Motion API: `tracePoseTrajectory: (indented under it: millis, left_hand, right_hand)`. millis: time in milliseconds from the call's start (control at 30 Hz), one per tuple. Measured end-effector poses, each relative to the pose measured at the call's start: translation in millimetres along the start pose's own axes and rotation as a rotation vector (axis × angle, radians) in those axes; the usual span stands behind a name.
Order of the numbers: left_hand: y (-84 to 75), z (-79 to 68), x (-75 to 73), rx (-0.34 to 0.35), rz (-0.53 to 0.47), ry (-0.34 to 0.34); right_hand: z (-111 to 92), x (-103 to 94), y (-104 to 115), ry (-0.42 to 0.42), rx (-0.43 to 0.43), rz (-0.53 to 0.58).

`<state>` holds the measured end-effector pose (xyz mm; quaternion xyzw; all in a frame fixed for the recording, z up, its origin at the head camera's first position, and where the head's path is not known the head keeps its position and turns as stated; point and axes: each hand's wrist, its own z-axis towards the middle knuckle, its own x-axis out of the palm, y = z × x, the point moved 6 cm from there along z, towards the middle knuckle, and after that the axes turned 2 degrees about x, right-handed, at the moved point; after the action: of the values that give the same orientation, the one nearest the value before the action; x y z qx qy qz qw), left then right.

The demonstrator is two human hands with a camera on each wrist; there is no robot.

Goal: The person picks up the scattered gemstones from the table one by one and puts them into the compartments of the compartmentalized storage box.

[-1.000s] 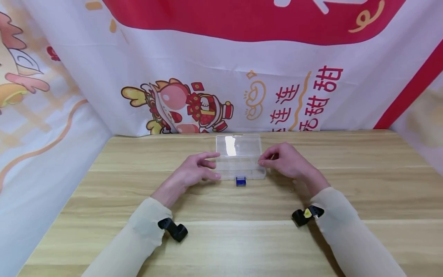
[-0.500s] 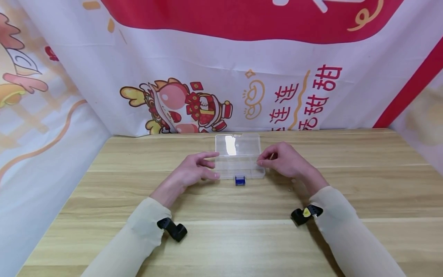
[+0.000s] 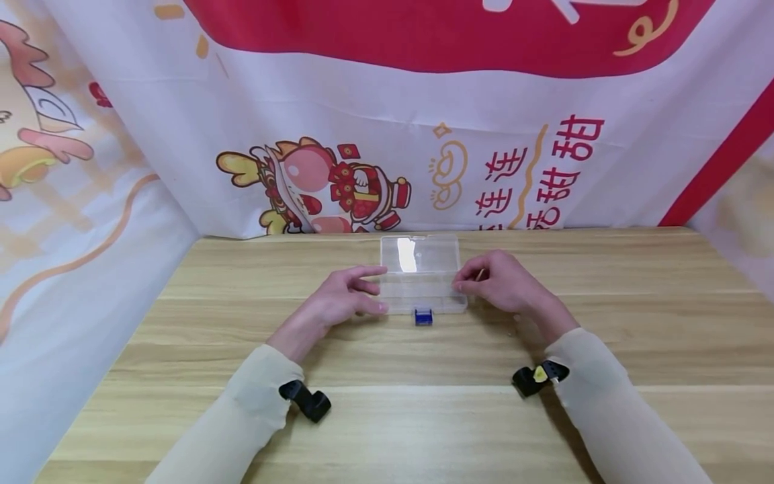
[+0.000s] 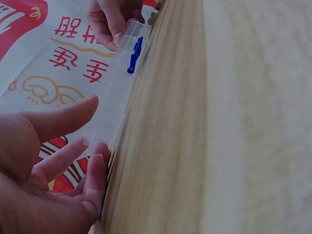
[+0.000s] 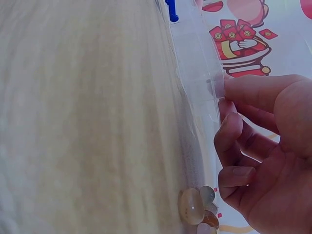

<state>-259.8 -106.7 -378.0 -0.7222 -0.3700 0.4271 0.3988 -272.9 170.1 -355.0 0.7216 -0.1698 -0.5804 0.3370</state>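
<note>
A clear plastic storage box (image 3: 423, 302) with a blue latch (image 3: 423, 317) on its front sits on the wooden table, its lid (image 3: 435, 252) swung open at the back. My left hand (image 3: 338, 299) is at the left end, thumb and fingers apart and loosely bent, the fingertips at the box's edge. At the opposite end, my right hand (image 3: 498, 279) has its thumb and forefinger together on the end wall, the other fingers curled. In the right wrist view the thumb tip shows through the clear wall (image 5: 195, 63). Whether anything small lies between those fingertips is hidden.
Several small polished stones (image 5: 192, 207), amber and grey, lie on the table by my right hand. A printed white and red cloth (image 3: 338, 101) hangs behind the table's back edge. Black wrist cameras (image 3: 311, 403) are strapped to both sleeves.
Both hands and the box hold their places. Only the head view shifts very slightly.
</note>
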Motion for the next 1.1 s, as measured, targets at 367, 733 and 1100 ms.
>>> tracePoseTrajectory:
  millis: [367, 733, 1100]
  left_hand:
    - [0.2, 0.3, -0.1, -0.011, 0.004, -0.008]
    - [-0.1, 1.1, 0.6, -0.012, -0.001, -0.003]
    - [-0.5, 0.4, -0.4, -0.010, 0.003, -0.008]
  right_hand:
    - [-0.3, 0.2, -1.1, -0.004, 0.014, -0.001]
    - [-1.8, -0.2, 1.1, 0.000, 0.015, -0.010]
    - [-2.0, -1.6, 2.9, -0.002, 0.019, -0.020]
